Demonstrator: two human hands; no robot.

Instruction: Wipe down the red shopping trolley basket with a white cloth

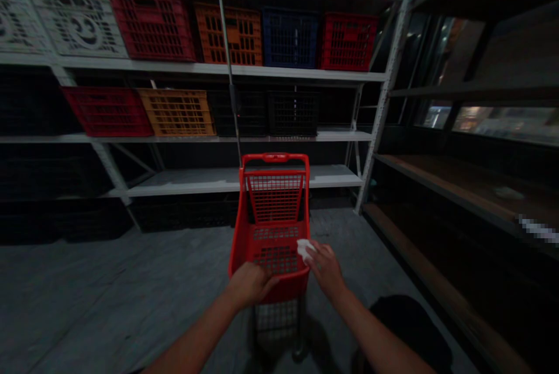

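Observation:
A red plastic shopping cart [236, 246] stands in front of me, its handle bar at the far end and its grated basket tilted open toward me. My left hand [252, 282] is closed over the near rim of the basket, at its left side. A crumpled white cloth or tissue [304, 250] is held in the fingers of my right hand [325, 266], against the right side rim. A thin upright pole [227, 59] rises from the cart's far left corner.
White metal shelving [262, 74] spans the back, bearing an orange crate [229, 33], a blue crate [290, 36], a yellow crate [178, 112] and several others. Brown shelves [471, 179] run along the right. A dark rounded object [406, 327] sits on the floor [87, 304] at lower right.

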